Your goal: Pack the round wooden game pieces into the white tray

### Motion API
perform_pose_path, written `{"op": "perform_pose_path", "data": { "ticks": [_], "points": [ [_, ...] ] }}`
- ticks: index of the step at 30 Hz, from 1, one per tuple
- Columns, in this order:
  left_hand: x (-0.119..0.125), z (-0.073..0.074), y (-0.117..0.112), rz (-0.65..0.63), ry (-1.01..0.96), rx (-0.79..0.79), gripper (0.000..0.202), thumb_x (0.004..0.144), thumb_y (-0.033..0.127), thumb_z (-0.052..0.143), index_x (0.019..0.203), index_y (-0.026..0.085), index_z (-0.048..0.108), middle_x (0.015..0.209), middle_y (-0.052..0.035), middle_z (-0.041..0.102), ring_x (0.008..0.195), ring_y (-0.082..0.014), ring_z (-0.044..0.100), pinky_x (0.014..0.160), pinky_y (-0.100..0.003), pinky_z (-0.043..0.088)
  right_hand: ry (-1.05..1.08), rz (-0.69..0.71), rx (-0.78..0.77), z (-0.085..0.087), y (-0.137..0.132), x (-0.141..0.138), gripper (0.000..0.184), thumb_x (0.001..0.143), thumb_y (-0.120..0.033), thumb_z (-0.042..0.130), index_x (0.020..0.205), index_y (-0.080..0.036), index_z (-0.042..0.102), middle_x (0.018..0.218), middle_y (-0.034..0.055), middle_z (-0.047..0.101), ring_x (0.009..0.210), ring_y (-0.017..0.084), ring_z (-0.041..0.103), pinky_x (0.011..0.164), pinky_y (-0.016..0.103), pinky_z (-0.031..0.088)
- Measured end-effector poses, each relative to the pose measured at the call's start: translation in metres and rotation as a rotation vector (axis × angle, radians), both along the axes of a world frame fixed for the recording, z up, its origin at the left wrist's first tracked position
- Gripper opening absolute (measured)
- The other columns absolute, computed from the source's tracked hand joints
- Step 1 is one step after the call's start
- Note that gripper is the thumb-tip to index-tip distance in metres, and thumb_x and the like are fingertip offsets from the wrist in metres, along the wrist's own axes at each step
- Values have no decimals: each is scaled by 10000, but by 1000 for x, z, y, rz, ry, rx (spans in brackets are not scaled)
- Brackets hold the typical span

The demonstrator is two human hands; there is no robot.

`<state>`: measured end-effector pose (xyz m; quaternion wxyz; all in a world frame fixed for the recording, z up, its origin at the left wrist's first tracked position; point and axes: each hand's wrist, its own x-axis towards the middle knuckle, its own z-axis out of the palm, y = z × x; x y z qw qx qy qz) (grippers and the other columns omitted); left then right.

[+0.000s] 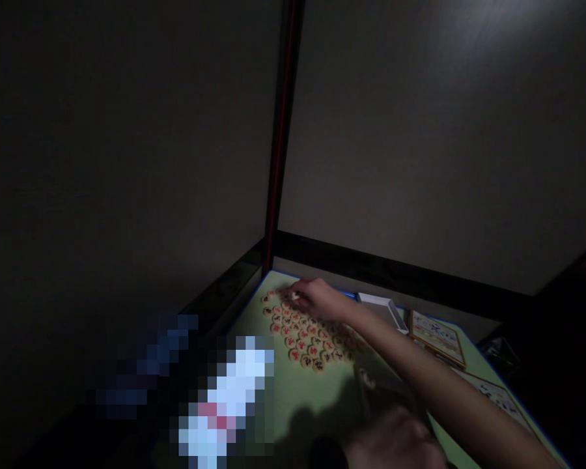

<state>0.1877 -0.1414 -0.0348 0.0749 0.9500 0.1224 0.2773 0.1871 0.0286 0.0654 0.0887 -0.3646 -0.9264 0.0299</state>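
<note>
Round wooden game pieces [305, 332] with red and dark characters lie packed in rows on the far left part of a green table top [303, 397]. My right hand [320, 299] reaches across from the lower right to the far end of the rows. Its fingers are curled down and pinch a pale piece [295, 296] at the tips. My left hand [395, 443] is a dim blur low at the near edge, under my right forearm; its fingers cannot be made out. One loose piece [368, 381] lies apart near the forearm.
The room is very dark. A small white box [383, 306] sits beyond my right wrist. Two printed, framed cards [437, 335] [498, 394] lie along the table's right side. A dark red post [278, 163] rises at the far corner between plain walls. A pixelated patch [224, 397] covers the left.
</note>
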Motion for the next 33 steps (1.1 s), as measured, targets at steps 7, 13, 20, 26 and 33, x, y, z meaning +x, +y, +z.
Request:
{"op": "perform_pose_path", "data": {
  "ticks": [7,13,20,26,33],
  "points": [
    [-7,14,21,227,-148,63,130,629,276,611,677,164,656,578,-45,611,602,-202,571,660,-339,463,343,-276,-28,-9,-88,121,185,860,-219,562,972,-159,697,868,73,697,688,159,630,640,265,476],
    [-22,31,45,525,-266,-42,119,689,174,522,624,181,622,568,-36,599,571,-170,565,588,-277,405,319,-410,-87,-39,-154,163,183,812,-129,573,938,-179,696,885,64,707,757,178,652,682,267,481],
    [-26,40,64,496,-302,-500,260,887,257,440,800,192,676,758,-16,692,710,-152,618,673,-237,429,469,-399,67,-58,-170,151,208,900,-195,525,1088,-197,615,958,66,667,832,177,645,759,295,517],
    [-21,23,76,135,-363,-886,363,872,408,512,858,120,733,744,-49,684,613,-134,539,545,-216,412,580,-419,261,-73,-168,143,233,943,-261,491,1153,-208,577,979,86,661,822,193,658,767,333,560],
    [-20,9,89,79,-441,-1093,510,747,524,667,1000,89,742,817,-112,719,516,-105,518,465,-210,401,608,-403,315,-73,-167,137,218,969,-288,460,1094,-198,614,990,108,666,890,211,663,803,345,562]
  ]
}}
